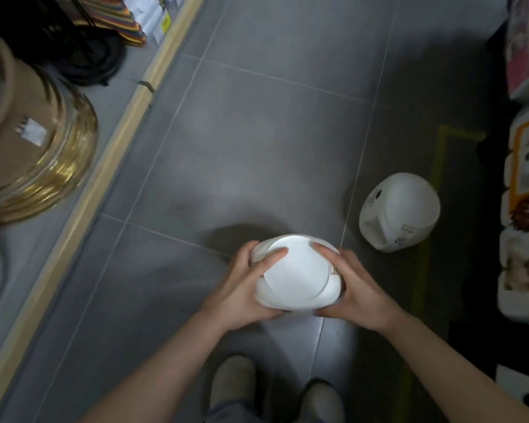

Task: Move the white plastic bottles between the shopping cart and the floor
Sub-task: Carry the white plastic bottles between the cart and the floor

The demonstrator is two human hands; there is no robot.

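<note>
Hands first: the left hand [245, 285] and the right hand [353, 288] clasp a white plastic bottle [297, 273] between them, fingers curled round its sides from nine and three o'clock, the thumbs lying over its wide white cap. The bottle is seen from straight above, upright, over the grey tiled floor [257, 132], just ahead of the person's shoes [235, 383]. A shadow lies on the tiles at about eleven o'clock from it, but whether its base is resting on the floor or held just clear of it cannot be told from this angle.

A second white bottle [399, 212] stands on the floor at about two o'clock from the held one, well apart from it, near a yellow line on the tiles. No shopping cart can be made out with certainty. A gold-banded drum [40, 148] sits at the far nine o'clock side on a raised ledge.

Judging by the bottle already down, the step in hand seems to be carrying this one between cart and floor. If it is going down, the next move calls for lowering it level until the base sits flat, then letting both hands go together.
</note>
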